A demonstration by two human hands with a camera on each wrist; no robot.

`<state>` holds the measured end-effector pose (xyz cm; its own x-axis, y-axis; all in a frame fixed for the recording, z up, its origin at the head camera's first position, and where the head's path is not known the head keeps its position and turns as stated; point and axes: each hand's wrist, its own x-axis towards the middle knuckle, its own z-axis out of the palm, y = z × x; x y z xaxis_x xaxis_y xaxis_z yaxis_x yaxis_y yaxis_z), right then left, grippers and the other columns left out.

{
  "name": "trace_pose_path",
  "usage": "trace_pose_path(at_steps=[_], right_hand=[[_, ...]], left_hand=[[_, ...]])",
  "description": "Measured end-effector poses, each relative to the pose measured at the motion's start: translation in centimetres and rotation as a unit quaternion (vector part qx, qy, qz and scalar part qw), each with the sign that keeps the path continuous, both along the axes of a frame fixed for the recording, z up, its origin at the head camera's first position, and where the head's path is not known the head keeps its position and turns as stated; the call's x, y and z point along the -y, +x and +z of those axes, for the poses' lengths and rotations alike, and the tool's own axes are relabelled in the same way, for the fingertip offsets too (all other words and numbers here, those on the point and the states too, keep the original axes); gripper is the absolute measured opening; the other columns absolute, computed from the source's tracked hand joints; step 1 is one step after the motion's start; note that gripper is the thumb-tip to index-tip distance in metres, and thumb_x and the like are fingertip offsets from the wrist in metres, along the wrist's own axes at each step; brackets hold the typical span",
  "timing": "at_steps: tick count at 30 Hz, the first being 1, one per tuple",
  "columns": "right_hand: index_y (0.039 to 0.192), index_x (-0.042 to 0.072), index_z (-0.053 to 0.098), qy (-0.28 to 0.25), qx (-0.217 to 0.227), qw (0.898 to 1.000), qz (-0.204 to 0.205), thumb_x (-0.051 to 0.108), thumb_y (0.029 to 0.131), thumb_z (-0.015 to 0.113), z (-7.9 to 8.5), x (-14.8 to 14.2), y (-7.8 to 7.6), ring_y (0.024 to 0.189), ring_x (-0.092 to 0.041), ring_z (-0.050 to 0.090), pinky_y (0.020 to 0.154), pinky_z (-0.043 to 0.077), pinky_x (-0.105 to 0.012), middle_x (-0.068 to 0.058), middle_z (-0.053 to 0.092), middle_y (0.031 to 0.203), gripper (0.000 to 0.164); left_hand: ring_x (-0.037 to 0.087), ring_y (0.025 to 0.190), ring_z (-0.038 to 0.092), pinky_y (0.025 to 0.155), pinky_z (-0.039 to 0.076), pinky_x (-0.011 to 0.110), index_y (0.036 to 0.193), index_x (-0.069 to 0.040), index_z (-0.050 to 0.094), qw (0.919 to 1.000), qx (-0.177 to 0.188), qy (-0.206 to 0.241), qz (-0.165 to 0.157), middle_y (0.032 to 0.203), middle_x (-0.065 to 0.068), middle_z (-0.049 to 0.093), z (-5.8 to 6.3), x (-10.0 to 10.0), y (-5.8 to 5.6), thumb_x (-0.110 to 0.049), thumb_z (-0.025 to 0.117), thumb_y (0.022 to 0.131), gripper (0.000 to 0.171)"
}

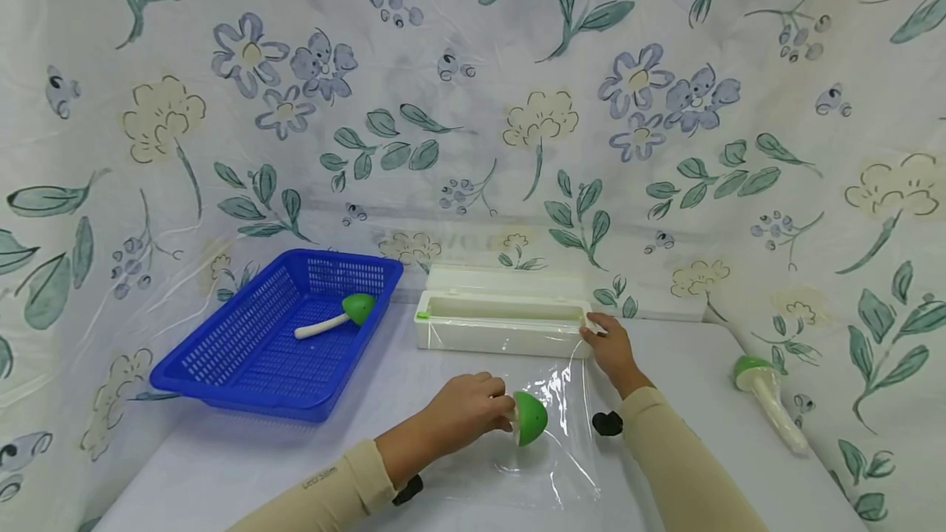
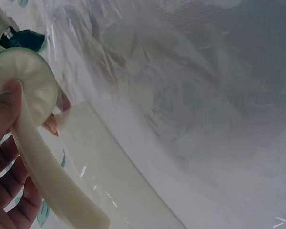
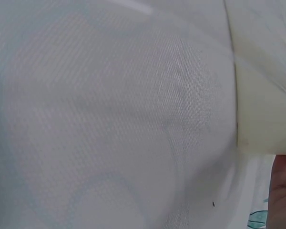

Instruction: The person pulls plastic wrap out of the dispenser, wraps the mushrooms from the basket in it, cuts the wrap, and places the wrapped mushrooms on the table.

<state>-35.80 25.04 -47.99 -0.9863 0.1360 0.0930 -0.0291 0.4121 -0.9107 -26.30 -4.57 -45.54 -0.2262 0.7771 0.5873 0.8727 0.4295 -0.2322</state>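
Observation:
My left hand (image 1: 467,410) pinches a toy mushroom (image 1: 530,418) near where its pale stem meets the green cap. In the left wrist view the mushroom's stem (image 2: 52,176) slants downward, thumb (image 2: 9,102) against the cap's pale underside. Below it, a sheet of clear cling film (image 1: 543,470) stretches over the table from a white cling film dispenser (image 1: 502,337), whose lid stands up. My right hand (image 1: 612,349) grips the dispenser's right end; in the right wrist view only some fingers (image 3: 282,191) show beside the dispenser.
A blue plastic basket (image 1: 251,401) stands at the left with another green-capped mushroom (image 1: 358,309) inside. Near the table's right edge lies a third mushroom (image 1: 764,396), apparently wrapped in film. Dark wrist straps (image 1: 608,424) show by my sleeves. A floral cloth (image 1: 473,146) hangs behind.

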Motion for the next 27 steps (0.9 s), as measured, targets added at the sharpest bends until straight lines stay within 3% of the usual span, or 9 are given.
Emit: trace_pose_path(at_steps=[11,27], right_hand=[[0.139,-0.002,0.048,-0.002,-0.022,1.0,0.004,0.017,0.099,0.058,0.4,0.3,0.6,0.126,-0.048,0.04,0.1,0.04,-0.052,-0.022,0.035,0.147,0.046],[0.138,-0.004,0.048,-0.017,-0.017,1.0,0.003,0.01,0.098,0.058,-0.1,-0.1,-0.1,0.128,-0.046,0.041,0.103,0.037,-0.05,-0.021,0.036,0.148,0.044]], left_hand=[[0.005,0.066,0.051,0.053,0.037,0.011,0.085,-0.022,0.067,0.9993,0.032,-0.02,0.005,0.079,-0.011,0.055,-0.5,-0.6,0.4,-0.037,0.08,0.076,0.022],[0.006,0.065,0.051,0.05,0.038,0.015,0.082,-0.02,0.064,0.9975,0.042,-0.052,0.022,0.077,-0.01,0.053,-1.7,-0.9,0.7,-0.042,0.076,0.076,0.025]])
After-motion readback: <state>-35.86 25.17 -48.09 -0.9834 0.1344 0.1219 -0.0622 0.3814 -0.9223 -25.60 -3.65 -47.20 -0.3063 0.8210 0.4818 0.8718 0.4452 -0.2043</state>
